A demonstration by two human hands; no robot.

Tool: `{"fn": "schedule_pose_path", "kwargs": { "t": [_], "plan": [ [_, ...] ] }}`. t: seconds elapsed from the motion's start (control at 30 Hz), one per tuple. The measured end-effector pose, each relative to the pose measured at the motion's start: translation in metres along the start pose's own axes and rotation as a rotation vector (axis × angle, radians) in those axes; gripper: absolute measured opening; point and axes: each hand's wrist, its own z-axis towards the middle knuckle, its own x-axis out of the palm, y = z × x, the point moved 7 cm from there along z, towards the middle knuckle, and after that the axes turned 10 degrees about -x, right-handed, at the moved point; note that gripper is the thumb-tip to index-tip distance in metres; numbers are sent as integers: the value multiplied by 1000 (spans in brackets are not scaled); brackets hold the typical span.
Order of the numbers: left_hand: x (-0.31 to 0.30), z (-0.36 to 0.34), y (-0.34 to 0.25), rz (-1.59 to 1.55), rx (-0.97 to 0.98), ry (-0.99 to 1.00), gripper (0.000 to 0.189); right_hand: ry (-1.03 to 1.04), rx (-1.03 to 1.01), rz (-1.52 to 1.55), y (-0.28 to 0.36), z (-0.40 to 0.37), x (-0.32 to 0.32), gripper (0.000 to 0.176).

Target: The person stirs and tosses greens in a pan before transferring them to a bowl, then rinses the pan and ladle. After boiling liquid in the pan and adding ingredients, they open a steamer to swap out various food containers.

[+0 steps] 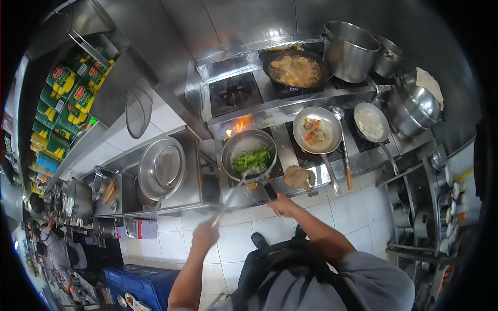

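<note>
My left hand (206, 234) is closed around a long-handled metal utensil (226, 205), blurred by motion, whose head reaches into a frying pan. My right hand (284, 205) grips the black handle (270, 191) of that frying pan (224, 155). Chopped green vegetables (252, 159) lie in the pan, and orange flames (238, 126) rise behind its far rim. Just right of the pan, a crumpled brown cloth (299, 178) rests on the stove's front edge. Beyond it sits a second frying pan (301, 141) with pieces of cooked food.
At the back, a wok (270, 63) bubbles with food beside a tall stockpot (351, 51). A pan with white contents (371, 123) sits right. Left are a metal bowl (147, 167) holding a strainer, and a hanging strainer (128, 111). A blue crate (142, 282) and a person (59, 251) are lower left.
</note>
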Motion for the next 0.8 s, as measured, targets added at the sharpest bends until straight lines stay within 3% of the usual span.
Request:
{"fn": "schedule_pose_path", "kwargs": {
  "t": [0.13,0.2,0.27,0.33,0.4,0.47,0.57,0.67,0.73,0.8],
  "plan": [
    [-32,24,-31,23,80,-145,47,-19,5,126,20,4,10,20],
    [-42,-1,-23,70,53,-138,47,-93,-42,29,22,-42,3,22],
    [-44,-29,-8,-17,50,-133,48,-86,-39,18,4,-41,-2,22],
    [-24,-18,-6,-46,26,-112,50,-79,-22,8,-18,-34,-4,22],
    [23,30,-4,-245,30,-160,50,-35,-15,105,-21,-20,-2,23],
    [82,73,-21,-252,49,-90,49,-49,49,104,-30,-17,5,24],
    [80,43,-32,-134,142,-76,50,-71,99,123,-25,-18,1,29],
    [39,32,-12,20,19,74,50,-93,142,152,-22,-21,-2,32],
    [80,74,-1,-191,198,-117,47,-52,164,251,-26,-25,8,33],
    [94,78,-24,-165,186,-76,44,-74,171,262,-28,-26,10,33]
  ]
}}
